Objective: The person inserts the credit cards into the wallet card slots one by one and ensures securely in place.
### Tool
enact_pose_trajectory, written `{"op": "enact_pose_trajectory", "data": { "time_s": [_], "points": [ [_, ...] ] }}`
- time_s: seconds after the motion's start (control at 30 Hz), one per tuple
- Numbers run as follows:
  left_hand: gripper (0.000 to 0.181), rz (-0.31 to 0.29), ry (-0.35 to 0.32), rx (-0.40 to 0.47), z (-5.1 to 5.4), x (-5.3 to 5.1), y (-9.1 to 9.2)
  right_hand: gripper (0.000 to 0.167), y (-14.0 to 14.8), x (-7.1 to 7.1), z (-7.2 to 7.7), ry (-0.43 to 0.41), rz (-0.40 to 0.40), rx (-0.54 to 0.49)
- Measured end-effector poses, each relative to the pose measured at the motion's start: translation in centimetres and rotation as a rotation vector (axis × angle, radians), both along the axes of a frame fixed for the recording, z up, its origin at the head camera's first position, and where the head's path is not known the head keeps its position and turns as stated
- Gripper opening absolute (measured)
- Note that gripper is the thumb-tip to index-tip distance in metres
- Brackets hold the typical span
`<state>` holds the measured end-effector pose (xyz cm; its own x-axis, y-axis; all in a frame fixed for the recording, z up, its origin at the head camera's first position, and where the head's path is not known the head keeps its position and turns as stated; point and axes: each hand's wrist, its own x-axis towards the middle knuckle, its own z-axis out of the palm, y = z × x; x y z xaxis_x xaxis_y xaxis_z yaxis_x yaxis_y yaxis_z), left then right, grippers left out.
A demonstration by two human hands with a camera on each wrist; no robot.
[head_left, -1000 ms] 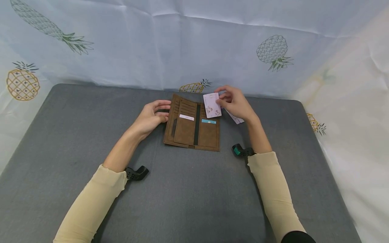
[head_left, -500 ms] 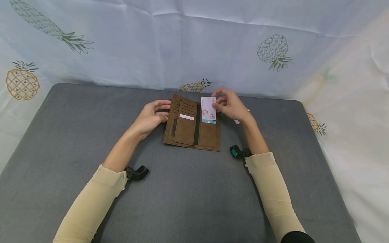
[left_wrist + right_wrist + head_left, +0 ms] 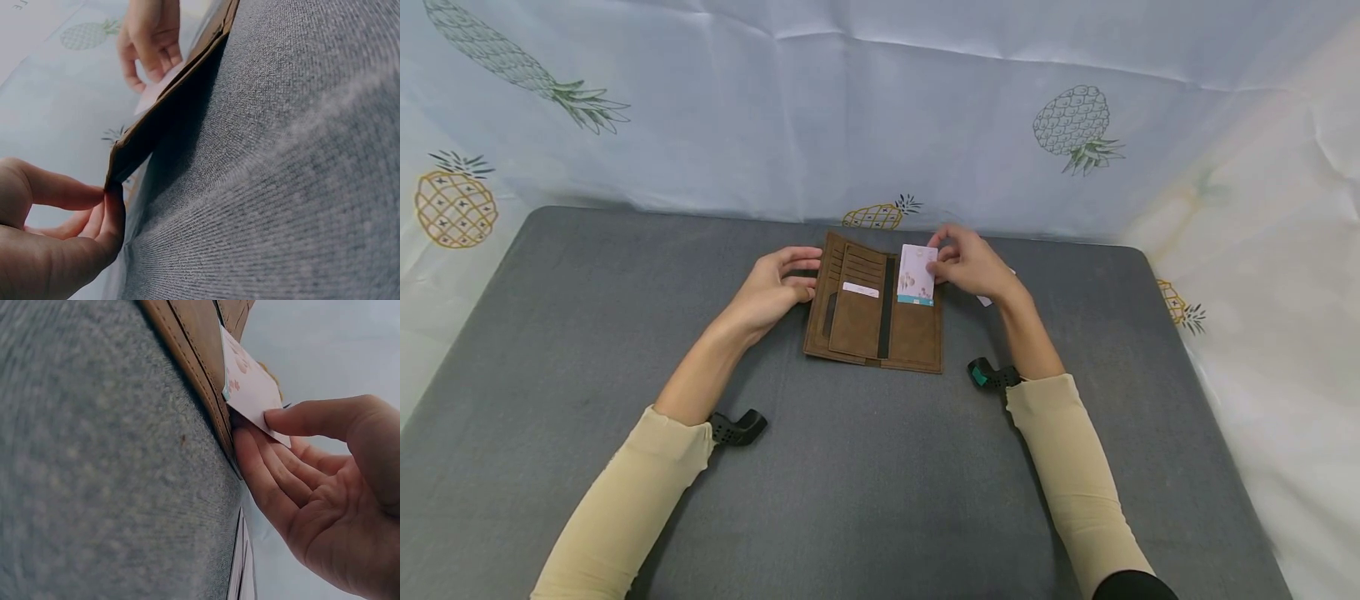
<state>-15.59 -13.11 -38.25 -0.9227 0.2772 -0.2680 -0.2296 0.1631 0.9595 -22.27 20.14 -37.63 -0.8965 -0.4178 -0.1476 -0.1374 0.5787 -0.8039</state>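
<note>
A brown bifold wallet (image 3: 850, 329) lies spread on the table, its left side tilted up. My left hand (image 3: 778, 287) pinches that left edge between thumb and fingers, as the left wrist view shows. Over the right half, my right hand (image 3: 973, 265) pinches a pink patterned card (image 3: 914, 268) by its right side. The card's lower edge is at the card slots, just above a blue card (image 3: 915, 301) tucked there; whether it has entered a slot I cannot tell. A pale card (image 3: 861, 290) pokes out of a left-half slot.
More pink cards (image 3: 244, 565) lie on the table right of the wallet, mostly hidden by my right hand in the head view. Grey cloth covers the table (image 3: 865, 483). A pineapple-printed curtain (image 3: 775, 117) hangs behind the table's far edge.
My right hand has brought the pink card left and down onto the wallet's right half, then shifted it slightly right and lower. My left hand has stayed at the wallet's edge.
</note>
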Motion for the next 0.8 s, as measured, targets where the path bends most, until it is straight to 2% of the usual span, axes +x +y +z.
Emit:
{"op": "enact_pose_trajectory", "data": {
  "time_s": [0.37,0.63,0.8],
  "points": [
    [0.068,0.000,0.000,-0.003,-0.11,-0.11,0.02,0.016,0.04,0.02,-0.09,-0.009,-0.021,0.092],
    [0.068,0.000,0.000,-0.001,-0.08,-0.08,-0.01,0.006,0.10,0.02,-0.02,0.025,0.071,0.142],
    [0.069,0.003,-0.002,0.008,-0.15,-0.15,0.00,0.008,0.13,0.19,0.21,0.031,0.125,0.162]
  ]
}}
